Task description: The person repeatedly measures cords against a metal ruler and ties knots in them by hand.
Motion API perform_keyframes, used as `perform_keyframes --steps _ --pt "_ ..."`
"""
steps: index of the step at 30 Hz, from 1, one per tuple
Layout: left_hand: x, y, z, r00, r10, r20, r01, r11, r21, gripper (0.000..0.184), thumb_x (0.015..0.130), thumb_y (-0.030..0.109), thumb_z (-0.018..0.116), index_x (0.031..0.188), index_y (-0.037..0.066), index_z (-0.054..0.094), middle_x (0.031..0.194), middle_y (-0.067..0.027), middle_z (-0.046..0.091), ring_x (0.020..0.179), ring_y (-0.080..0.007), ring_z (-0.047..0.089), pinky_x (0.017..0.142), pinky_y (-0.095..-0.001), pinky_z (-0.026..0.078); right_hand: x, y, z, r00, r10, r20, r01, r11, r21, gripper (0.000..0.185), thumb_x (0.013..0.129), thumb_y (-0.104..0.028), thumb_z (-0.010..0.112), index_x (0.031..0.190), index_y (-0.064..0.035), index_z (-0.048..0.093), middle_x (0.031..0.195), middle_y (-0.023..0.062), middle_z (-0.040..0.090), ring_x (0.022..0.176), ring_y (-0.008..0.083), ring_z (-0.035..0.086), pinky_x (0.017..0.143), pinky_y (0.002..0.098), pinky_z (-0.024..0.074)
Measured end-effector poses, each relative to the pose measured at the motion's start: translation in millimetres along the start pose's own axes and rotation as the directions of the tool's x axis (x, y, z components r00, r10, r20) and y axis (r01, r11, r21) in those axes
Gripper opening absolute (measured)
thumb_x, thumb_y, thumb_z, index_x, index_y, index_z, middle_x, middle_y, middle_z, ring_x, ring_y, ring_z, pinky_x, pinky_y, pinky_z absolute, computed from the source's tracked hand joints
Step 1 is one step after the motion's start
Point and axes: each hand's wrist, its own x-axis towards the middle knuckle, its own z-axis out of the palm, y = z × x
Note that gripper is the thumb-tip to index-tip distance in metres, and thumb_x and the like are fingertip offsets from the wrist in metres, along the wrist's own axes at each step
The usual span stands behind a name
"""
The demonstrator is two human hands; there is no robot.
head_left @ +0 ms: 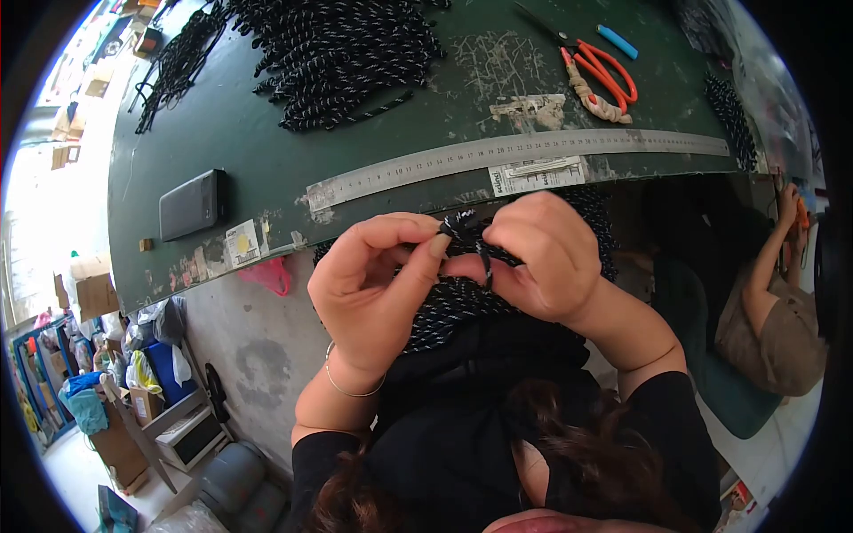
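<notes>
Just off the table's front edge, my left hand [378,284] pinches a black cord with white flecks [458,224] between thumb and fingertips. My right hand [542,258] is closed on the same cord, which loops around its thumb or a finger. Whether the loop is part of a knot I cannot make out. More of the flecked cord [444,311] lies in a heap on my lap beneath both hands. A large pile of the same cord [346,58] lies on the green table [267,155] beyond them.
A steel ruler [524,155] lies along the table's front edge. Orange-handled scissors [609,75], a blue lighter [617,42] and a black box-shaped device [193,205] are on the table. Thin black cords [182,67] lie at the far left. Another person [773,320] sits at right.
</notes>
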Motion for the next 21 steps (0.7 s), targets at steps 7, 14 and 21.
perform_keyframes --steps 7,14,21 --pt "1.6 0.1 0.5 0.988 -0.137 -0.065 0.138 0.99 0.023 0.016 0.084 -0.009 0.071 0.098 -0.004 0.065 0.093 -0.005 0.069 0.078 -0.0044 0.063 0.067 -0.0174 0.052 6.7 4.4 -8.9 0.985 -0.161 0.066 0.161 0.987 0.008 0.038 0.065 0.0 0.08 0.1 0.0018 0.066 0.084 0.0116 0.065 0.071 0.0251 0.064 0.057 0.034 0.0514" --pt "5.9 -14.7 -2.6 0.955 0.232 0.183 -0.29 0.856 0.427 0.017 0.08 -0.01 0.073 0.094 -0.003 0.065 0.088 -0.011 0.069 0.071 -0.013 0.065 0.065 -0.0229 0.053 10.7 6.7 -11.6 0.922 -0.351 0.163 0.33 0.933 0.141 0.025 0.071 0.002 0.072 0.096 0.0043 0.07 0.088 0.0099 0.066 0.072 0.023 0.064 0.057 0.033 0.0506" --pt "16.1 8.6 -0.7 0.829 0.329 0.453 -0.496 0.807 0.321 0.018 0.075 -0.014 0.07 0.089 -0.004 0.065 0.09 -0.0152 0.069 0.077 -0.0218 0.066 0.069 -0.0286 0.055 37.0 19.0 -7.5 0.871 0.235 0.432 -0.419 0.815 0.4 0.011 0.079 -0.002 0.07 0.09 0.001 0.069 0.079 0.0086 0.065 0.066 0.0177 0.062 0.058 0.0281 0.0483"
